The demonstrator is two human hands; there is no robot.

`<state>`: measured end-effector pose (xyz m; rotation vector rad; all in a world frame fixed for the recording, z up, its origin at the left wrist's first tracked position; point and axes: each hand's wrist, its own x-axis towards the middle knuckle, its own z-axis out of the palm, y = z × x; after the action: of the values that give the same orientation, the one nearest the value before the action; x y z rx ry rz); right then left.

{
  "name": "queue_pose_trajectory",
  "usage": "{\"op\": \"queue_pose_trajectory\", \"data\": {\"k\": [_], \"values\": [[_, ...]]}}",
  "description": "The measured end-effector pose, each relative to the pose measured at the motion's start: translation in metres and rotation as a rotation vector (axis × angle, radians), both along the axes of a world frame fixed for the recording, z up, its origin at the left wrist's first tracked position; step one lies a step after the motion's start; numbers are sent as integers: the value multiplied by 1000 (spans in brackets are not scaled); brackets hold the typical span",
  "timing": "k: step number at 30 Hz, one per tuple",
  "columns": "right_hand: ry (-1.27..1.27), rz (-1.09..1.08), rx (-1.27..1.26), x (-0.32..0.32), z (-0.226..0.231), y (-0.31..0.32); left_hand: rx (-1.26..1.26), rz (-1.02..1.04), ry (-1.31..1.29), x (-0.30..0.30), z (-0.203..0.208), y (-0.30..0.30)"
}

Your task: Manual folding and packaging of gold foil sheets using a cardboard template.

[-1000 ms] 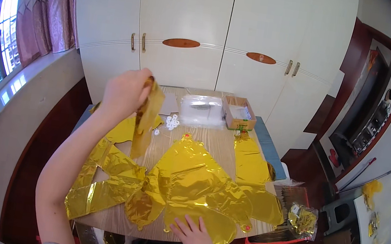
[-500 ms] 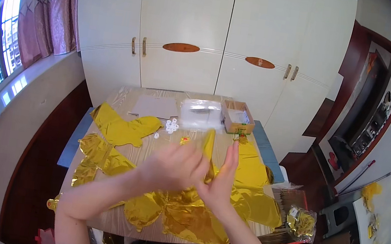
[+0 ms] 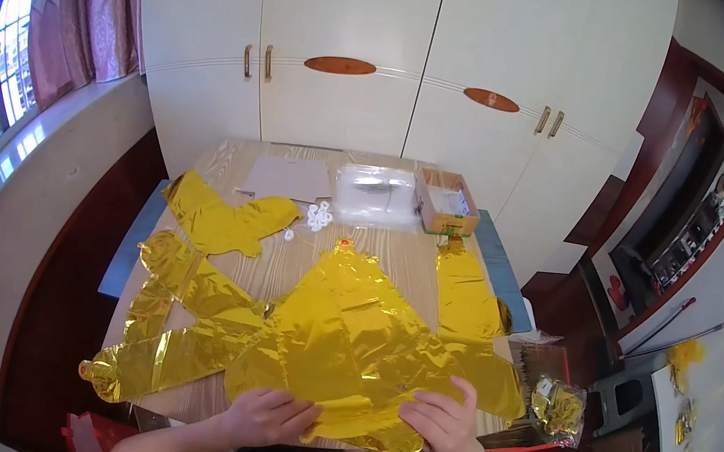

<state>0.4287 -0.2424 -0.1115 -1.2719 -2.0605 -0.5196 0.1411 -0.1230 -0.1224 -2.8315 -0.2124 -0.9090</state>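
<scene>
A flat gold foil balloon (image 3: 349,317) lies spread in the middle of the table, creased, with a red tip at its far point. My left hand (image 3: 268,418) is closed on its near edge, fingers bent over the foil. Further right along that edge, my right hand (image 3: 443,422) pinches the foil, one finger lifted away. Other flat gold foil balloons lie around it: one at the far left (image 3: 229,218), one at the near left (image 3: 167,361) and one on the right (image 3: 468,292). The undersides of both hands are hidden.
Toward the back of the wood-grain table (image 3: 281,272) are small white rings (image 3: 319,216), a pale card sheet (image 3: 288,179), a stack of clear plastic bags (image 3: 375,196) and an open cardboard box (image 3: 448,206). White cabinets (image 3: 346,11) stand behind. A bag of gold foil (image 3: 558,409) sits at right.
Both hands have come down toward me from above the table's middle, where they held a folded gold piece. The middle balloon now lies spread wide, its far point toward the cabinets.
</scene>
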Motion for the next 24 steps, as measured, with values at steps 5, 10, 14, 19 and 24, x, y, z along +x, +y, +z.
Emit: {"op": "queue_pose_trajectory", "data": {"k": [5, 10, 14, 19, 24], "values": [[-69, -3, 57, -15, 10, 5, -208, 38, 69, 3, -15, 3], [-80, -40, 58, -4, 27, 31, -552, 346, 199, 13, -9, 43], [-50, -160, 137, 21, 44, 70, -623, 265, -137, 47, 14, 109], [-82, -191, 317, 15, 77, 61, -455, 65, -454, 69, 52, 133], [-299, -99, 146, 4, 22, 8, -481, 14, -208, 48, 1, 109]]}}
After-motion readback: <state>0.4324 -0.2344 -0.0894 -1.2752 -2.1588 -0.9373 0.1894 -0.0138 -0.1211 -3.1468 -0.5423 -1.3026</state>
